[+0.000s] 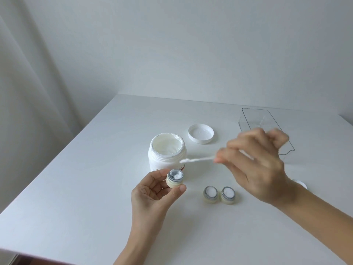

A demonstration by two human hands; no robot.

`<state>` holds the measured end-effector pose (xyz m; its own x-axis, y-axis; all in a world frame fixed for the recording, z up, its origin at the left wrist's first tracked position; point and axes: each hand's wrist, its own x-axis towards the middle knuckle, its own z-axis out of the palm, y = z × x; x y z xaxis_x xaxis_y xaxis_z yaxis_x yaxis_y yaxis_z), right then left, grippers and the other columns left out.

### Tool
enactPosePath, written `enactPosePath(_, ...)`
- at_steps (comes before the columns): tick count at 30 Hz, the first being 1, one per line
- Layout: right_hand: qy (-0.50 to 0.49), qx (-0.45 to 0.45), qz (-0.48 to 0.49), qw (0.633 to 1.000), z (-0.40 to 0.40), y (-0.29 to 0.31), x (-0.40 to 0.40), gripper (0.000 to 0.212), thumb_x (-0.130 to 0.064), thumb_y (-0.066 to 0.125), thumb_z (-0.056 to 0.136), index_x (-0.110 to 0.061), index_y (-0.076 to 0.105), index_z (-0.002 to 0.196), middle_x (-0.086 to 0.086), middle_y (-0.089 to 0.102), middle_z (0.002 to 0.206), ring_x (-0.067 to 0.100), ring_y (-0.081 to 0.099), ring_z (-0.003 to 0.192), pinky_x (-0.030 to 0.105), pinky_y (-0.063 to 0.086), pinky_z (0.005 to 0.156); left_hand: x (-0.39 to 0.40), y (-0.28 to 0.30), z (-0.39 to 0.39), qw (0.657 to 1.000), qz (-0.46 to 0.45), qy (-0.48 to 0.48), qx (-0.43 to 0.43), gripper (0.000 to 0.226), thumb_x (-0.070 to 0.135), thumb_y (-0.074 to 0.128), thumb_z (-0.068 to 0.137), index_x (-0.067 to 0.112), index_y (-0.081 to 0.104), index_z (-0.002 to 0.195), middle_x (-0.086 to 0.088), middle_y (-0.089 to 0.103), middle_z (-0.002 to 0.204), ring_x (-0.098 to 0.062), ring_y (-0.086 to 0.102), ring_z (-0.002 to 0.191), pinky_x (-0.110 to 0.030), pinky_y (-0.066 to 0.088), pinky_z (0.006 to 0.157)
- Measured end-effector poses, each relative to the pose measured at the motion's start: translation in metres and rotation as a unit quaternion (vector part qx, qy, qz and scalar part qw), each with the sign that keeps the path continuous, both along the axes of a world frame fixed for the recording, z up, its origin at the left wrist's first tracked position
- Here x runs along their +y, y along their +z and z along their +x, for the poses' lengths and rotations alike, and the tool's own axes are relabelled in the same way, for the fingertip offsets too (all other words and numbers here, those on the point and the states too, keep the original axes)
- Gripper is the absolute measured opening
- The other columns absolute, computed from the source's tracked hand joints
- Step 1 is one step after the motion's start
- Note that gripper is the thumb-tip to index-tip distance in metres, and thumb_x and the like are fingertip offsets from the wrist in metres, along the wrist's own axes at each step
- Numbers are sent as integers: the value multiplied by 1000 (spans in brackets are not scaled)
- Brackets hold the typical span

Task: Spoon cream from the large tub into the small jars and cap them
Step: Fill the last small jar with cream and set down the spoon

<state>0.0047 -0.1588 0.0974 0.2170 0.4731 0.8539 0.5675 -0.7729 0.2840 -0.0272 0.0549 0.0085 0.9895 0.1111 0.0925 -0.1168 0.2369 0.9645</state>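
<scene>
The left hand (152,190) holds a small cream-coloured jar (175,180) above the white counter (76,188), pinching it between the thumb at its near side and the curled fingers at its far left side; the jar is uncapped and tilted a little toward the camera, with a dab of white cream showing inside its grey rim. Just behind it stands the large white tub (167,152), open, with cream smeared round its rim and lining its inside. The tub's white lid (201,133) lies upturned on the counter behind and to the right of the tub, apart from it. The right hand (256,165) hovers above the counter to the right of the tub, blurred, its thumb and fingers pinching a thin white spatula (196,160) whose cream-coated tip points left and ends in front of the tub's right shoulder, above the held jar and not touching it. Two more small jars, one (210,194) just beside the other (227,194), sit uncapped on the counter below the right hand, both filled with white cream. A clear plastic tray (254,119) rests at the far right of the counter, partly hidden behind the right hand. A small white round object (300,184), possibly a jar cap, peeks out beside the right wrist.
</scene>
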Motion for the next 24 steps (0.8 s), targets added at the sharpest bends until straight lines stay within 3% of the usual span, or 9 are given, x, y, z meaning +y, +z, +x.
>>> enactPosePath(4,-49,74,56,994,24,22,27,28,-27,55,96,-18,66,73,-2,58,76,20,51,71,37,21,73,0,-1,0,1000,14,1,-2,36,9,87,62,22,75,94,-4,78,86,-12,70,73,-19,56,70)
enactPosePath(9,-89,182,-92,975,60,27,67,16,-18,58,91,-11,61,76,7,54,78,27,53,77,35,22,76,0,0,-2,1000,31,-2,-2,38,20,89,61,24,74,95,-3,79,93,-16,73,79,-24,58,74)
enactPosePath(12,-96,255,-194,943,76,19,81,23,-20,40,100,-13,60,92,5,42,90,27,43,93,36,22,86,0,0,-2,999,34,1,4,40,26,89,58,24,74,95,-3,79,90,-15,70,73,-25,58,73)
enactPosePath(16,-103,313,-246,912,87,17,88,28,-28,39,101,-15,61,89,2,34,89,23,31,89,35,17,83,-1,-1,-1,999,34,3,2,40,26,89,57,24,74,95,-3,79,88,-15,70,72,-25,58,73)
enactPosePath(21,-118,446,-200,864,92,19,91,41,-29,43,98,-20,40,58,-2,34,77,25,36,90,35,17,76,-2,-2,0,999,37,1,-1,41,26,89,57,24,75,95,-3,79,89,-16,69,74,-26,58,74)
enactPosePath(24,-122,504,-134,845,95,21,89,45,-28,44,98,-19,35,54,-3,35,69,27,39,92,37,21,77,-1,-2,0,999,35,-1,-3,40,26,89,57,25,75,94,-3,79,89,-16,69,73,-26,58,74)
